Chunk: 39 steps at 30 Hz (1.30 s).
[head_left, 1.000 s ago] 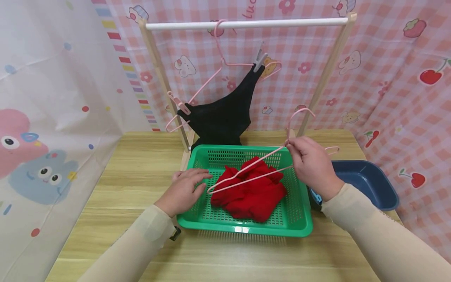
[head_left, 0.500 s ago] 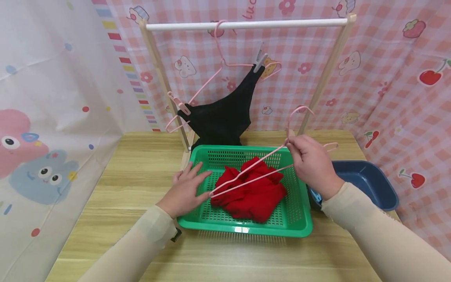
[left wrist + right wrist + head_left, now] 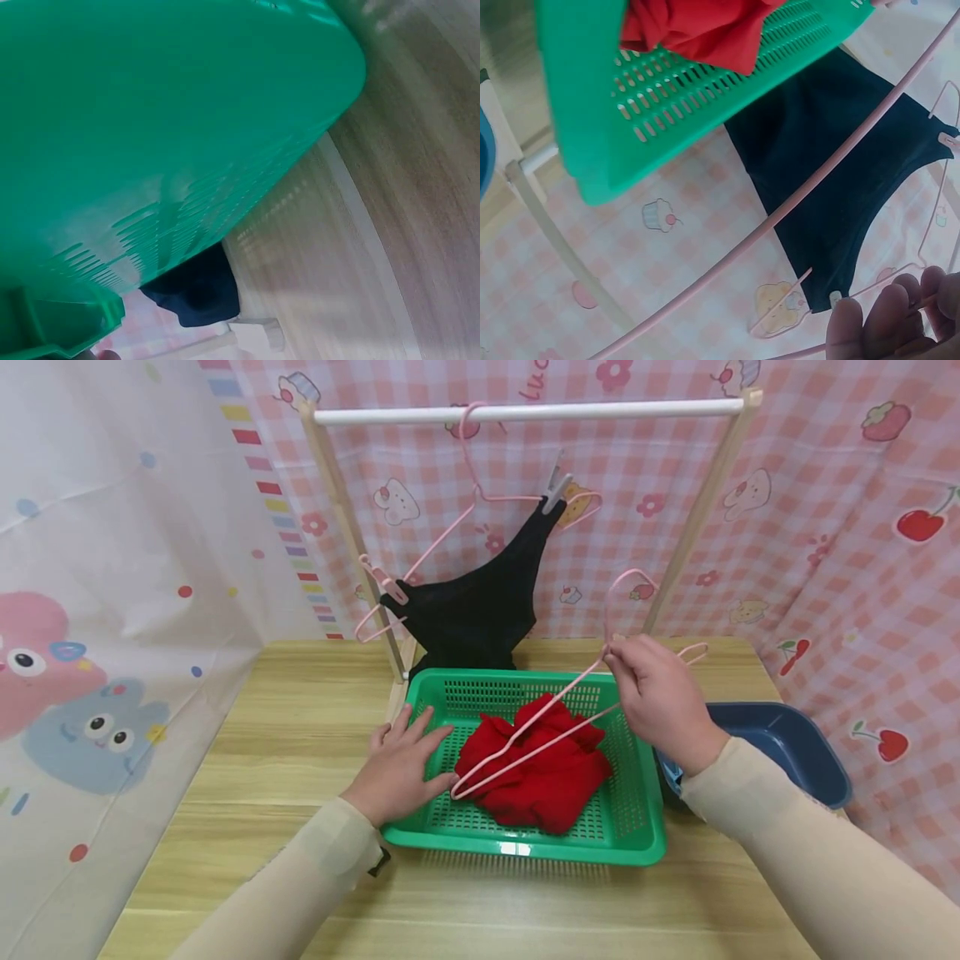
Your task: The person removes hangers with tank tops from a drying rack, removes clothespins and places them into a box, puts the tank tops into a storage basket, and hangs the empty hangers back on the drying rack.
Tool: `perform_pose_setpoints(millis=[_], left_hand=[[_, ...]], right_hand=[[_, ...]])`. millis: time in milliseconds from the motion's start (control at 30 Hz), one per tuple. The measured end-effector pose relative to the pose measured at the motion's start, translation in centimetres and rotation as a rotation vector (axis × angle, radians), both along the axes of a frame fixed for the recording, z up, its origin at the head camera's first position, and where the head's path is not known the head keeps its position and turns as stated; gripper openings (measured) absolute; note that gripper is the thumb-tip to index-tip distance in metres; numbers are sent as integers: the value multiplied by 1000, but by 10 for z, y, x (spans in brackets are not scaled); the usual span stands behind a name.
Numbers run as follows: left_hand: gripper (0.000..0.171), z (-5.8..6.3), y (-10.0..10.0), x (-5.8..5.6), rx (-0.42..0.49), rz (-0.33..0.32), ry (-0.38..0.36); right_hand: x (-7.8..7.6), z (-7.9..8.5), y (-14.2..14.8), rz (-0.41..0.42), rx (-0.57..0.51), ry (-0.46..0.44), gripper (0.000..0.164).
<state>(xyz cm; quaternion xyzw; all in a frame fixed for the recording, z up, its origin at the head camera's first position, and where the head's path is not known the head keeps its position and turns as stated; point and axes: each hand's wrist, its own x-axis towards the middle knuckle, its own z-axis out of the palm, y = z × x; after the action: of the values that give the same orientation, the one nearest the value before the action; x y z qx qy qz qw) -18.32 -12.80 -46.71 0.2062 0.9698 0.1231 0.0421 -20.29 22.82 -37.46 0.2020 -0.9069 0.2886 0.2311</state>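
My right hand [image 3: 663,697] pinches a pink clothes hanger [image 3: 512,744] just below its hook. The hanger slants over the green basket [image 3: 517,850], its left end low beside my left thumb. My left hand [image 3: 397,768] lies over the basket's left rim with fingers spread. A crumpled red cloth [image 3: 543,777] sits in the basket, partly behind the hanger. In the right wrist view, the hanger's long bar [image 3: 780,212] crosses in front of a black garment [image 3: 810,142], and my right hand [image 3: 889,319] shows at the lower right. The left wrist view mostly shows the basket's outer wall [image 3: 187,112].
Behind the basket, a rack with a white rail [image 3: 600,410] bears another pink hanger [image 3: 442,537]. From it hangs the black garment [image 3: 480,602], clipped with a pink clothespin [image 3: 390,585] and a grey clothespin [image 3: 555,493]. A blue basin [image 3: 783,747] stands right of the basket.
My right hand has risen slightly, so the hanger tilts more, its left end lower. The left hand's fingers have spread over the rim, and its thumb has come to the hanger's end.
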Motion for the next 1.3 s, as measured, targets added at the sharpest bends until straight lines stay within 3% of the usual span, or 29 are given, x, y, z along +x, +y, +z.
perform_pose_setpoints(millis=[467, 767, 1300], left_hand=[[74, -2, 0, 1, -36, -7, 28], [74, 1, 2, 4, -41, -6, 42], [80, -1, 4, 2, -42, 45, -1]], right_hand=[[-10, 19, -20, 65, -4, -43, 21], [-25, 34, -31, 126, -36, 40, 17], [-63, 80, -31, 62, -82, 105, 24]])
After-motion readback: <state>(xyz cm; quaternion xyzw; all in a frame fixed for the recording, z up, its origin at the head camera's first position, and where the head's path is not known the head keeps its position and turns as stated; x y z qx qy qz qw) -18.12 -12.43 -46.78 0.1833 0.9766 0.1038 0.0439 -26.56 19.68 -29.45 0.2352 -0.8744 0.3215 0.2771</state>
